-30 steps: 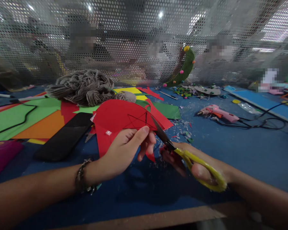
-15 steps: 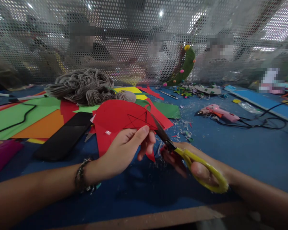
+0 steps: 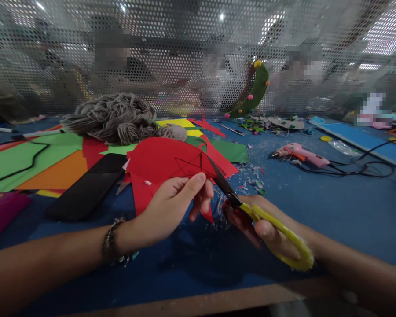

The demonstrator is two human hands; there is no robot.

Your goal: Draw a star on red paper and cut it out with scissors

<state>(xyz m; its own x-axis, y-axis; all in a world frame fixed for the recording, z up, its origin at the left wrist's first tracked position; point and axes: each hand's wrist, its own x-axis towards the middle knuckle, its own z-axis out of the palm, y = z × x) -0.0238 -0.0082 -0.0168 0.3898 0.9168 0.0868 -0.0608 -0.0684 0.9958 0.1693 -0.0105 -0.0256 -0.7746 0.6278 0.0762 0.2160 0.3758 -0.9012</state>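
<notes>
Left hand pinches the near edge of a sheet of bright red paper with a curved far edge, thumb on top, fingers curled under. Sheet is held up over the table, centre of the scene. Right hand grips yellow-handled scissors with dark metal blades, thumb through the handle loop. Blades point far-left and meet the paper's right edge, beside a black pen-drawn star outline; lower part of the outline sits against the left thumb. Exact blade gap: cannot tell.

Main risk: left thumb and fingertips are just beside the blades, so a slip or a cut angled too near could nick them. Next: the outline comes close to the paper's right edge there, so a small wrist turn could clip into the star. Paper is thin and pinched at one spot only; likely to flex or swivel under blade pressure and leave a ragged edge. The thumb may also hide the line, making overcutting easier.

Right side, farther off: pink glue gun with black cord. Whether it is hot cannot be told; a wide right-arm swing could bump it. Small paper scraps litter the table beyond the scissors.
</notes>
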